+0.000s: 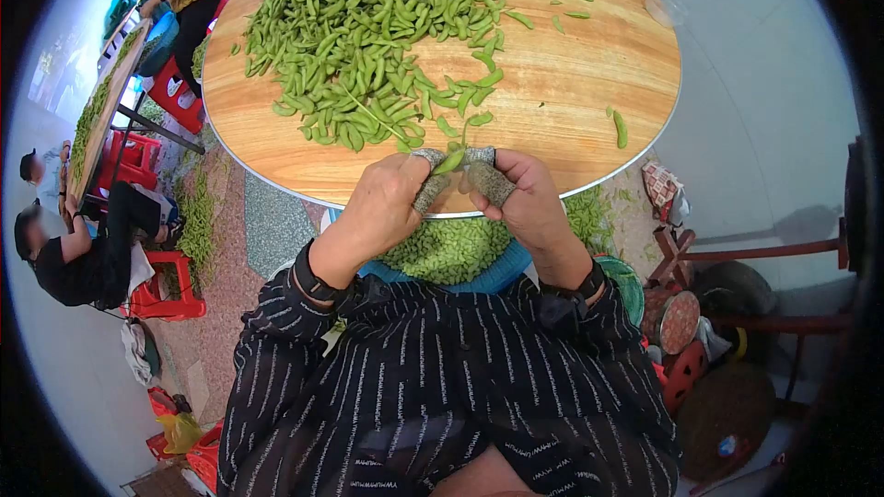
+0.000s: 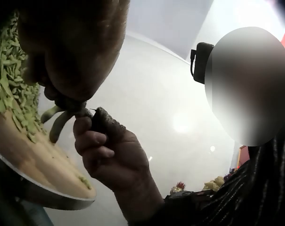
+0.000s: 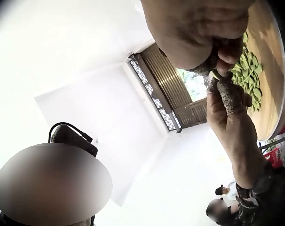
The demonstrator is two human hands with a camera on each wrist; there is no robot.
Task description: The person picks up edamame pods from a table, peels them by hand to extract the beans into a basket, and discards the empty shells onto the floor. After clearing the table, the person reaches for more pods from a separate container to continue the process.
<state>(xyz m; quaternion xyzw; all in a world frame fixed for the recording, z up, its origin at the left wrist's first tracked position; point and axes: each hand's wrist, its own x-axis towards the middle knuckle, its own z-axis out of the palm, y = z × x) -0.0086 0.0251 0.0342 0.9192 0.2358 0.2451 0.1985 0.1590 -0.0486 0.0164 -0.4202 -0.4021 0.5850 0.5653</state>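
Both hands meet over the near edge of the round wooden table (image 1: 589, 101), with grey knitted covers on thumbs and forefingers. Between the fingertips is a green edamame pod (image 1: 451, 162), with a thin stem rising beside it. My left hand (image 1: 391, 189) pinches it from one side and my right hand (image 1: 529, 193) from the other. Pods (image 2: 61, 125) stick out past the fingertips in the left wrist view. In the right wrist view, only a sliver of pod (image 3: 216, 74) shows between the covered fingers. Shelled beans (image 1: 451, 253) fill a blue basin (image 1: 502, 278) below the hands.
A large heap of edamame pods (image 1: 368, 28) covers the table's far left, with a stray pod (image 1: 621, 129) at right. Leftward, people sit at another table (image 1: 97, 120) near red stools (image 1: 170, 290). Pods litter the floor. A wooden frame (image 1: 764, 253) stands at right.
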